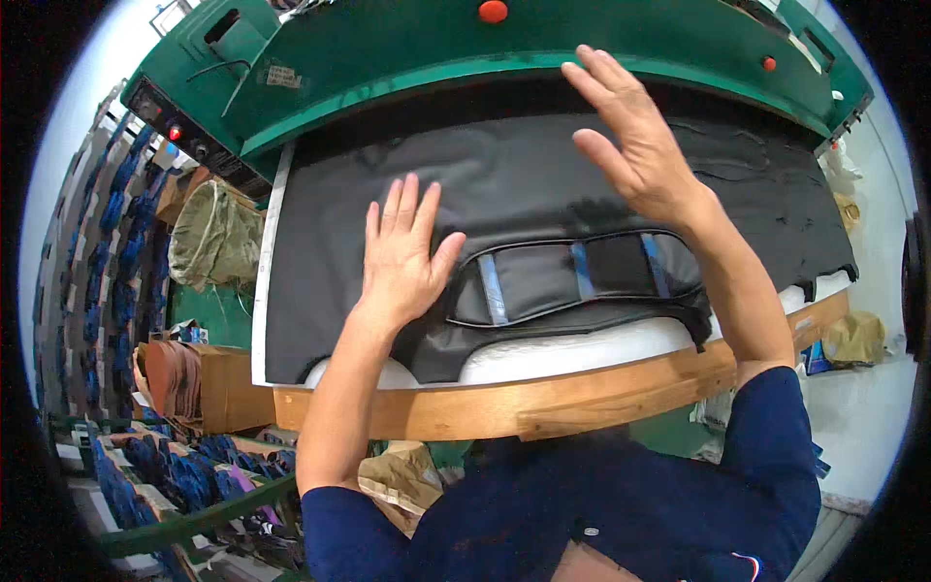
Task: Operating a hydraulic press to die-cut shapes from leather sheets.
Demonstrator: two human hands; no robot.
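A black sheet of leather-like material [504, 179] covers a white board [266, 320], with curved cutouts along its near edge. On the sheet lies a long, sole-shaped cutting die [582, 272] with a dark rim and three blue crossbars. My left hand [400, 257] is open, palm down with fingers spread, over the sheet just left of the die; whether it presses on the sheet I cannot tell. Beyond the die, to the right, my right hand [635, 145] appears raised over the sheet, open and holding nothing, its thumb apart from its fingers.
A green press machine [388, 92] with red buttons spans the far side. A wooden rail [465, 412] borders the near edge. At the left stand a cardboard box [233, 388] with brown sole-shaped pieces, an olive sack [215, 238] and racks of dark blue pieces [121, 242].
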